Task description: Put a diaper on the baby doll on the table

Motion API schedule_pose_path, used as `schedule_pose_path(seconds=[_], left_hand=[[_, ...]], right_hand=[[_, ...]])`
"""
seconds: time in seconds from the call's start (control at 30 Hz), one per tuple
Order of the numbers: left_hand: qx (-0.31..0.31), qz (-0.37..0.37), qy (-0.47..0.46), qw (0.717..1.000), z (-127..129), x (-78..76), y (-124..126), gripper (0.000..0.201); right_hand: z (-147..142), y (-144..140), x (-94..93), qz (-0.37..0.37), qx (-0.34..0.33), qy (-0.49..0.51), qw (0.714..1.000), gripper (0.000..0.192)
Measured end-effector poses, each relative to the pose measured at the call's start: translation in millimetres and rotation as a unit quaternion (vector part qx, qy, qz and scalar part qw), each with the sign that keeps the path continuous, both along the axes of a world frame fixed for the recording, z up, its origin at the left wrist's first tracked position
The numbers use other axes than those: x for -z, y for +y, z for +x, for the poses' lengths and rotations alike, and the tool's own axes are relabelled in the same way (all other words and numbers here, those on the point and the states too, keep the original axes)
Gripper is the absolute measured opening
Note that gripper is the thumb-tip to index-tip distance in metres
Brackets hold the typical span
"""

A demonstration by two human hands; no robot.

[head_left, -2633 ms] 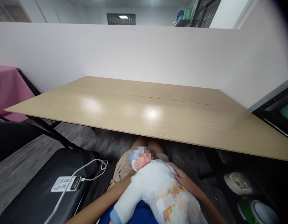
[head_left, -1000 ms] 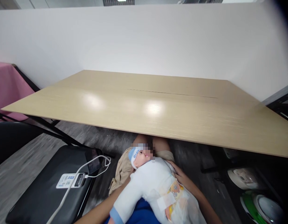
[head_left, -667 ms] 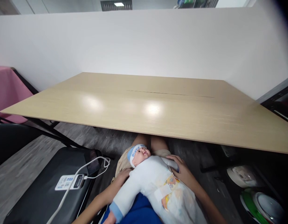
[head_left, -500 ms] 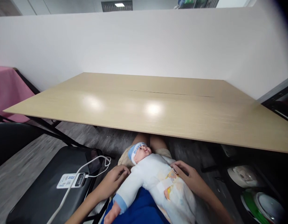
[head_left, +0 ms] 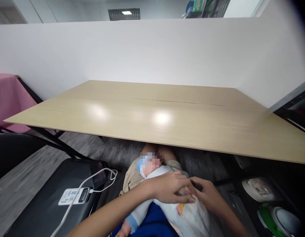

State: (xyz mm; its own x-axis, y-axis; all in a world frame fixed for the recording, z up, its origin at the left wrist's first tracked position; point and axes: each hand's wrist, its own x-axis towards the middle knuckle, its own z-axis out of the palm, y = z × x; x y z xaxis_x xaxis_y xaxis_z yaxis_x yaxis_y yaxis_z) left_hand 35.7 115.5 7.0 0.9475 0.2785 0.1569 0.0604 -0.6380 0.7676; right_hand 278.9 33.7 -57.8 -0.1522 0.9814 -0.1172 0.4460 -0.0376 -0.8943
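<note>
Far L, power bank lies flat on chair seat, prob. parked there so white cable reaches w/o pulling; plug's in its R end, slack loops past seat edge. Next, doll, on its back across the wearer's lap, on beige shorts & blue cloth, capped head (blurred) toward the knees. Lap prob. chosen b/c it props the doll & frees both hands. L hand reaches over doll's chest to top of printed diaper; fingers bent, part-open, thumb just below the rest; can't tell if they pinch the edge. R hand comes in from the other side, fingers curled on diaper's upper edge, right by L fingertips; grip hidden, can't tell. Hands on opp. sides prob. keep the doll from rolling.

Surface/room, L to R: pink cloth by black chair back; grey wood-look floor; pale wood counter, glossy, 2 light reflections & a thin seam, its near edge over the knees. Low white partition behind, wall vent beyond. R: dark rack beside counter; below, white rounded item & green-rimmed item, too dim to ID.
</note>
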Motion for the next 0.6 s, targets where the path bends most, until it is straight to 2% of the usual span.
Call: schedule_pose_path(seconds=[0.07, 0.13, 0.23, 0.3, 0.37, 0.5, 0.6], left_hand=[[0.01, -0.001, -0.011, 1.0, 5, 15.3, 1, 0.042], [-0.007, -0.028, -0.036, 0.999, 0, 23.6, -1, 0.041], [-0.043, -0.092, -0.075, 0.992, -14, 24.6, -8, 0.038], [-0.065, -0.122, -0.094, 0.986, -22, 23.1, -12, 0.034], [-0.088, -0.138, -0.108, 0.981, -26, 22.9, -15, 0.028], [-0.136, -0.142, -0.123, 0.973, -28, 24.6, -19, 0.021], [-0.146, -0.16, -0.131, 0.967, -36, 22.2, -23, 0.02]], right_hand=[[0, 3, 5.4, 0.018, 0.02, -0.005, 1.0, 0.039], [2, 7, 11.8, 0.035, 0.05, -0.014, 0.998, 0.038], [5, 10, 17.8, 0.076, 0.12, -0.055, 0.988, 0.041], [4, 10, 15.3, 0.099, 0.142, -0.085, 0.981, 0.043], [-2, 7, 7.1, 0.109, 0.106, -0.082, 0.985, 0.043], [-22, -2, -14.5, 0.071, -0.059, -0.008, 0.996, 0.043], [-31, -6, -25.4, 0.05, -0.102, 0.016, 0.993, 0.041]])
